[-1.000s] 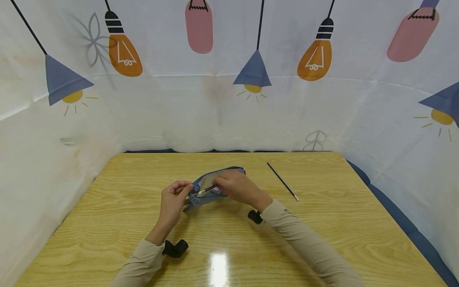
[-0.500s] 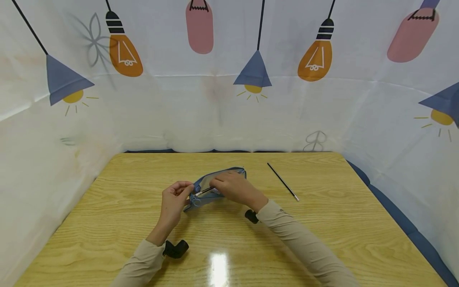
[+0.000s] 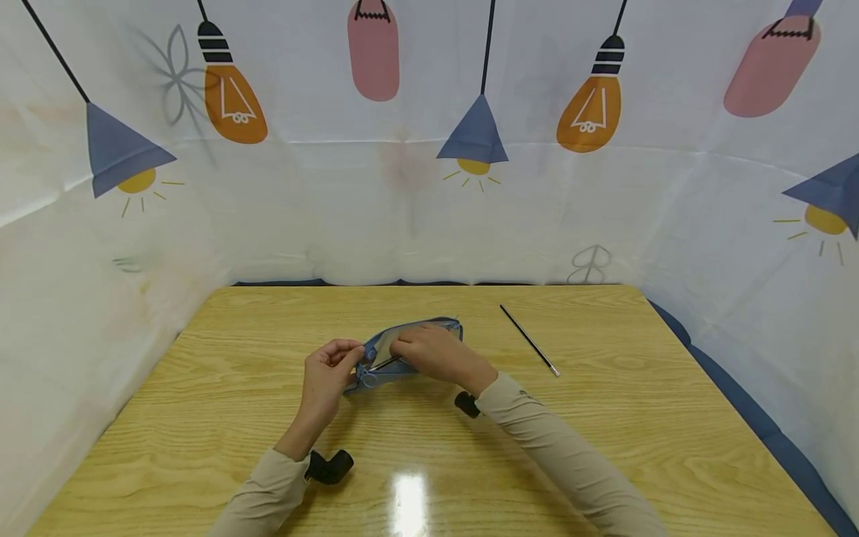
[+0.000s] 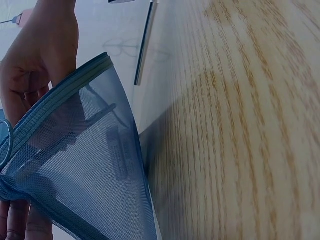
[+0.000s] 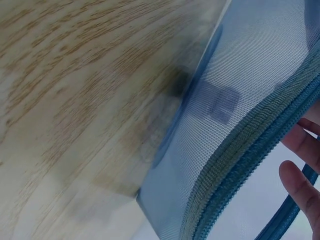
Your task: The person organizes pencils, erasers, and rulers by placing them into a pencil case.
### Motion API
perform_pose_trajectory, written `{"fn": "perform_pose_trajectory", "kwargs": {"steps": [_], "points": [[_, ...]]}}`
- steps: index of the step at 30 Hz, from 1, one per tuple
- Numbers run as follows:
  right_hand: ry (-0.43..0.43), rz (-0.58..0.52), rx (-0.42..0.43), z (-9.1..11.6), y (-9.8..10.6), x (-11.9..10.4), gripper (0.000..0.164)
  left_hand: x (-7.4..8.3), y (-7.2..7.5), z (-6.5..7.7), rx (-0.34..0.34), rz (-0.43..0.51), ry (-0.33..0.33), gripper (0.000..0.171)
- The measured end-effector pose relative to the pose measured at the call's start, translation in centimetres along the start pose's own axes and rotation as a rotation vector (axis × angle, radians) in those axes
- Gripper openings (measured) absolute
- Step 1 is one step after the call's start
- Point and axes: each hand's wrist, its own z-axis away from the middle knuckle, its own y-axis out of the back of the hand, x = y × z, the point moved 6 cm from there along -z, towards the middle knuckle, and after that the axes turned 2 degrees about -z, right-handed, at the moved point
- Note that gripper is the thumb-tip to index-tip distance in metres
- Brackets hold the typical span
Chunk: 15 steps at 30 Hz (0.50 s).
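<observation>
A blue mesh zip pouch (image 3: 385, 379) with its zip undone stands tilted on the wooden table. My left hand (image 3: 326, 380) pinches its left end between thumb and forefinger. Reaching into the opening, my right hand (image 3: 439, 356) holds a dark pencil (image 3: 385, 363) slanting inside. The fingertips' exact grip is partly hidden; in the right wrist view the thumb (image 5: 300, 192) shows inside the opening, slightly apart from a finger. Through the mesh in the left wrist view, the pencil (image 4: 97, 116) runs past the right fingers. A pale eraser-like block (image 4: 117, 152) lies in the pouch.
Another dark pencil (image 3: 530, 341) with a pale end lies on the table (image 3: 590, 432), right of the pouch. White cloth walls (image 3: 403, 216) printed with lamps and bulbs surround the table's back and sides. A black camera (image 3: 329, 467) sits at the left wrist.
My right hand has moved slightly left and down with the pencil, whose pale end has sunk out of sight in the pouch. The pouch's back edge has dropped a little; my left hand stays put.
</observation>
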Motion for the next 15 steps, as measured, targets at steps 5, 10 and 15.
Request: {"fn": "perform_pose_trajectory", "kwargs": {"steps": [5,10,15], "points": [[-0.008,0.016,-0.045,-0.11,-0.41,-0.02,0.007,0.03,0.02,0.03,0.0,-0.006,-0.001,0.014],[-0.018,0.008,-0.083,-0.1,-0.57,0.0,0.007,0.02,0.06,0.02,0.001,-0.01,-0.004,0.013],[-0.016,0.017,-0.098,-0.14,-0.51,-0.05,0.007,0.02,0.05,0.02,0.005,-0.011,-0.005,0.013]]}}
